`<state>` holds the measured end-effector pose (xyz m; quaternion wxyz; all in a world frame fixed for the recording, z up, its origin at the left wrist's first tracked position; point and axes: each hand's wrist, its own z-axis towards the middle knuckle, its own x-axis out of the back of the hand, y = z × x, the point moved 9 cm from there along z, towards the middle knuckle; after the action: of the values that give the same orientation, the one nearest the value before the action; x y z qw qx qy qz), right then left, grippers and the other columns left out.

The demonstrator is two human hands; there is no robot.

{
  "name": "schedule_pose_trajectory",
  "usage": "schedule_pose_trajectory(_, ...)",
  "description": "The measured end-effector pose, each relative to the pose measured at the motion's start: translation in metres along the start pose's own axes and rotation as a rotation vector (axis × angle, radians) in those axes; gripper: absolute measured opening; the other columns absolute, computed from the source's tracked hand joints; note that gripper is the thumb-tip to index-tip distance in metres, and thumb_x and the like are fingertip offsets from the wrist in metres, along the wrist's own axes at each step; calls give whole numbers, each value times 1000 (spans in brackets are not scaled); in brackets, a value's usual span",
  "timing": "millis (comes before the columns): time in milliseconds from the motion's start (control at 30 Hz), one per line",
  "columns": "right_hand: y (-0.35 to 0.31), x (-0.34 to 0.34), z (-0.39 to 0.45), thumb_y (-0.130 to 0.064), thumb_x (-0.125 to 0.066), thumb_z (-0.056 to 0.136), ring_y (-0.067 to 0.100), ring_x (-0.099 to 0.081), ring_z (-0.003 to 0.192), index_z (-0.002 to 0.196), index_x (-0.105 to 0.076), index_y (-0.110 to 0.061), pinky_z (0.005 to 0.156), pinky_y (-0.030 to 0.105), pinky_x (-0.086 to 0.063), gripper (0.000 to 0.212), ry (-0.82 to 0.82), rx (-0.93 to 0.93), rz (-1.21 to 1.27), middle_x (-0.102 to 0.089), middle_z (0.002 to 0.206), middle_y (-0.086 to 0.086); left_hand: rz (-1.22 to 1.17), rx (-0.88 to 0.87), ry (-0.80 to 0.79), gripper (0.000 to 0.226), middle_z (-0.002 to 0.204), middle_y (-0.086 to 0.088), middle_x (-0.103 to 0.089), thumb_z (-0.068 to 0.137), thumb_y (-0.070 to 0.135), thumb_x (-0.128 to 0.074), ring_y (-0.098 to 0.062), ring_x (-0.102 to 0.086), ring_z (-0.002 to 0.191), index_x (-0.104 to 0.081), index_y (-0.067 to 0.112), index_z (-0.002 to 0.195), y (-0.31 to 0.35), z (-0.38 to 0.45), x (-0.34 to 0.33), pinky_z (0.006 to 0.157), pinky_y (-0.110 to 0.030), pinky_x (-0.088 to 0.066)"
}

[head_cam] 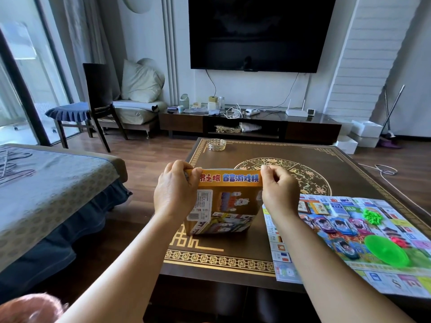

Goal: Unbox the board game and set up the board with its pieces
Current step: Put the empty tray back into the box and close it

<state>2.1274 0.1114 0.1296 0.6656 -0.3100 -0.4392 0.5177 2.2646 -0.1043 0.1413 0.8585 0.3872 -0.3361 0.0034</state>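
Note:
An orange game box [227, 206] stands tilted on the dark coffee table [256, 150], its printed back face toward me. My left hand [173, 190] grips its top left corner and my right hand [278, 190] pinches the top right corner. To the right, the colourful paper game board [326, 257] lies unfolded on the table. On it rest stacks of cards [326, 207], a heap of small green pieces [372, 216], a green plastic bowl [386, 250] and some red pieces [400, 242].
A glass ashtray [216, 144] sits at the table's far left corner. A bed [46, 183] stands to the left, a TV cabinet [249, 124] and wall TV [256, 33] beyond the table. A white cable [384, 171] lies on the floor at right.

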Motion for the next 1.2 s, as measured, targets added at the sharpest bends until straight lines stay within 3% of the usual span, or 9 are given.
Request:
schedule_pose_trajectory(133, 2, -8, 10, -35, -50, 95, 20, -57, 74, 96, -67, -12, 56, 25, -38, 28, -12, -50, -25, -65, 82, 2, 2, 45, -4, 28, 100, 9, -48, 95, 45, -44, -13, -51, 93, -54, 23, 107, -1, 9, -1, 75, -34, -45)
schedule_pose_trajectory(400, 5, -23, 20, -34, -51, 95, 11, -50, 66, 93, -62, -12, 52, 21, -36, 25, -80, -49, -4, -59, 79, 0, -413, 319, 31, 11, 97, 2, -64, 91, 29, -57, -14, -64, 86, -57, 24, 101, -33, 20, -6, 76, -36, -57)
schedule_pose_trajectory(533, 24, -36, 19, -29, -55, 92, 12, -45, 59, 86, -59, -19, 49, 21, -35, 13, -88, -356, 282, -51, 69, -3, -471, 348, -8, 10, 90, 3, -65, 94, 29, -53, -14, -65, 85, -60, 24, 100, -35, 21, -14, 79, -37, -57)
schedule_pose_trajectory(733, 32, -43, 16, -34, -57, 92, 12, -48, 60, 88, -59, -21, 55, 22, -40, 14, -148, -525, 367, -54, 72, -1, -527, 393, -104, 21, 88, 0, -60, 98, 36, -42, -10, -61, 76, -50, 21, 110, -30, 20, -27, 59, -25, -48)
schedule_pose_trajectory(867, 37, -47, 13, -46, -44, 95, 16, -49, 72, 94, -56, -22, 75, 33, -48, 27, -204, -565, 276, -52, 82, 3, -622, 470, -262, 29, 96, -7, -61, 96, 42, -44, -18, -64, 84, -40, 22, 116, -26, 11, -38, 66, -33, -53)
schedule_pose_trajectory(933, 40, -47, 14, -48, -38, 97, 18, -49, 82, 113, -55, -21, 79, 33, -42, 36, -195, -593, 268, -52, 97, 3, -667, 449, -393, 38, 102, -10, -61, 92, 33, -57, -21, -66, 90, -37, 20, 122, -22, 3, -40, 75, -41, -56)
schedule_pose_trajectory(1000, 43, -45, 13, -49, -40, 96, 22, -49, 101, 134, -42, -19, 86, 36, -41, 48, -167, -636, 294, -50, 121, 4, -651, 378, -482, 44, 107, -10, -61, 87, 16, -65, -23, -65, 97, -40, 17, 123, -16, -4, -39, 85, -48, -54)
schedule_pose_trajectory(1100, 44, -47, 4, -53, -53, 88, 29, -52, 115, 138, -28, -14, 91, 44, -48, 68, -122, -737, 353, -46, 133, 9, -511, 228, -367, 38, 103, -2, -63, 82, 12, -69, -18, -64, 97, -48, 18, 112, -4, -6, -31, 84, -42, -56)
schedule_pose_trajectory(1200, 28, -63, -5, -54, -65, 79, 27, -59, 106, 132, -33, -11, 85, 40, -51, 75, -157, -777, 479, -53, 124, 6, -412, 109, -179, 41, 96, 6, -62, 73, 18, -78, -11, -61, 87, -49, 27, 101, 18, -11, -26, 72, -28, -54)
